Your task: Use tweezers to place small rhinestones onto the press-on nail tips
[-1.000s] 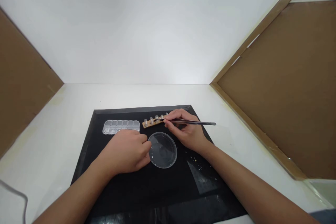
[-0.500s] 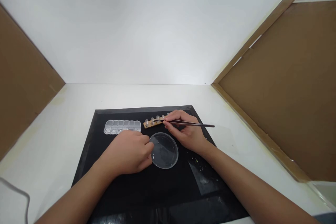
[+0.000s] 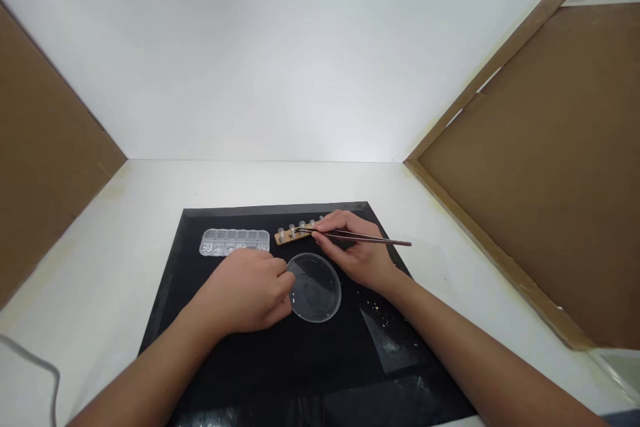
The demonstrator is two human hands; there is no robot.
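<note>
The right hand (image 3: 357, 250) has its thumb and fingers closed around slim dark tweezers (image 3: 390, 242), whose back end sticks out past the knuckles, to the right. Just ahead of the fingertips, the tweezers' tips reach a narrow wooden strip (image 3: 287, 239) that carries a row of small clear pieces (image 3: 302, 225); its far end passes behind the right hand. I cannot tell whether the tips touch a piece or hold anything.

The left hand (image 3: 257, 290) is curled, fingers folded under, and whether it grips something is hidden. It covers the near left edge of a clear round dish (image 3: 317, 290), which lies between the two hands with a few tiny specks in it. Just beyond the left hand is a clear compartment box (image 3: 235, 236) with bright bits in its nearer row.

Below the right wrist, small pale pieces (image 3: 376, 307) lie scattered on the black mat (image 3: 280, 367). Under both hands, the mat covers part of the white worktop (image 3: 160, 187).
</note>
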